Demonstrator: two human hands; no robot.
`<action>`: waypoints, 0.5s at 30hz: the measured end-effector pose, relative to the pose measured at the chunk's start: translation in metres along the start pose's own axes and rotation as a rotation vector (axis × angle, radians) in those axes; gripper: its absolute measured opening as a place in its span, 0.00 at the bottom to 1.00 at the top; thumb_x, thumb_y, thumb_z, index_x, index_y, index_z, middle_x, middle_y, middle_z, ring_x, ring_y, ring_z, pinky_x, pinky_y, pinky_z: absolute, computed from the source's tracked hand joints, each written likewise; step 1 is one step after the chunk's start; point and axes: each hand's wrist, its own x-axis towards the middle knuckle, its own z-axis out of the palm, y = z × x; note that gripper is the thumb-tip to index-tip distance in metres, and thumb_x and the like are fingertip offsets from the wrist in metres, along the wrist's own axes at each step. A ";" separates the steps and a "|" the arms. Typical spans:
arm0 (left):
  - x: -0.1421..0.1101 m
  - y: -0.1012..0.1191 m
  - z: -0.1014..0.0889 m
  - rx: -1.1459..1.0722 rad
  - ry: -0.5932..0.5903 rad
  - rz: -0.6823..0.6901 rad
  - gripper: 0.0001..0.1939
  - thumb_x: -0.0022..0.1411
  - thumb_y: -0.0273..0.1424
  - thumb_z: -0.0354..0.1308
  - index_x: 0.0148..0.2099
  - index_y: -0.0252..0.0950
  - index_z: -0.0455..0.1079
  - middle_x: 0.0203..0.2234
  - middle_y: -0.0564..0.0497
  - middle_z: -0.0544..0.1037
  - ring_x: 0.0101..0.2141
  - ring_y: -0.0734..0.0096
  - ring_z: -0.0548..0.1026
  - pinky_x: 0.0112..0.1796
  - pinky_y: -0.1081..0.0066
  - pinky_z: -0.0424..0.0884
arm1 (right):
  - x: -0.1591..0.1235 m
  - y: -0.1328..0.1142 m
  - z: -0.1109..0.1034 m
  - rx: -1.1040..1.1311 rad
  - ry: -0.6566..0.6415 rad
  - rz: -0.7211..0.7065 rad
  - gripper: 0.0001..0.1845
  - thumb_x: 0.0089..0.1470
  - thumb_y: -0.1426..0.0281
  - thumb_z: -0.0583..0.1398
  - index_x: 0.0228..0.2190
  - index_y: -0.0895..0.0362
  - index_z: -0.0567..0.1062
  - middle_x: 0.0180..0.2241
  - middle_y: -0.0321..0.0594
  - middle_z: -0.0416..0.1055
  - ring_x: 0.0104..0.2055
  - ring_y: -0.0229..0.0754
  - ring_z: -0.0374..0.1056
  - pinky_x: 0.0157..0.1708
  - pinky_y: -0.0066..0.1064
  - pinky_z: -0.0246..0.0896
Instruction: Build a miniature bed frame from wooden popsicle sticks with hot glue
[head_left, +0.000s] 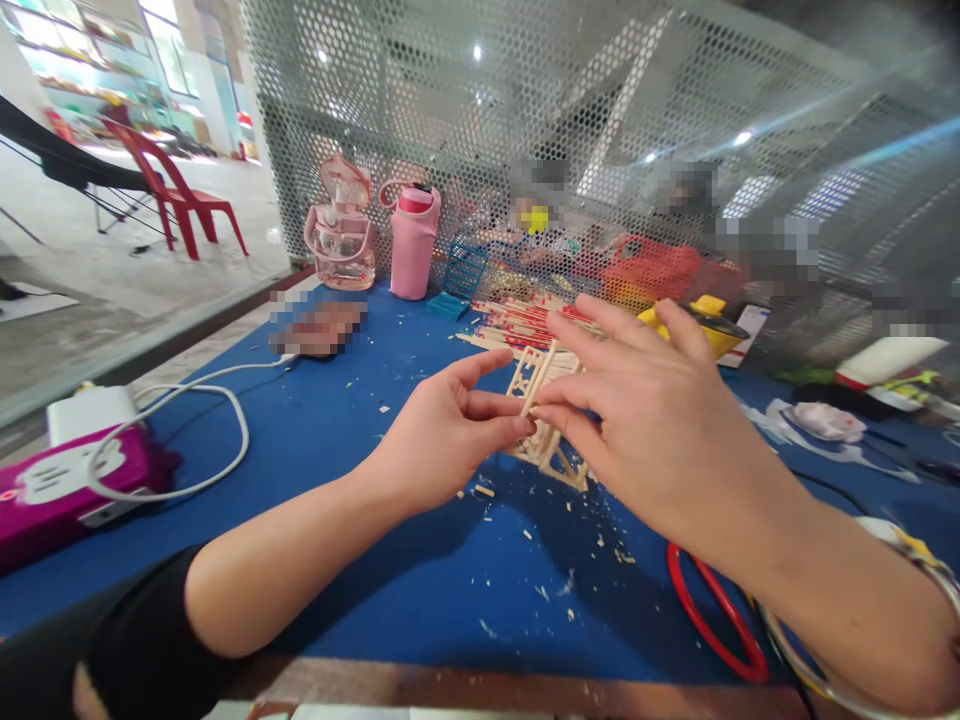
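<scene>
A small pale wooden stick frame (570,470), built of thin crossed pieces, is between my two hands above the blue mat. My left hand (442,430) pinches a thin wooden stick (541,380) at the frame's near left side with thumb and fingertips. From the other side my right hand (645,410) pinches at the same spot, thumb against forefinger, the other fingers raised and spread. Part of the frame is hidden behind my right hand. Behind it lies a pile of thin wooden sticks with red tips (517,325).
Wood chips litter the blue mat (337,580). A pink bottle (412,245), a clear pink-lidded bottle (343,250) and a teal rack (457,285) stand along the perforated metal screen (450,110). A purple power strip (75,480) with white cable sits left; a red loop (712,620) lies front right.
</scene>
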 end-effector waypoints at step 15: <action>0.001 -0.004 0.000 0.041 0.028 0.033 0.30 0.52 0.26 0.65 0.57 0.35 0.62 0.27 0.50 0.82 0.25 0.75 0.75 0.30 0.74 0.68 | -0.014 0.008 0.001 0.167 0.026 -0.010 0.11 0.56 0.70 0.57 0.40 0.55 0.77 0.63 0.45 0.56 0.65 0.54 0.50 0.60 0.55 0.52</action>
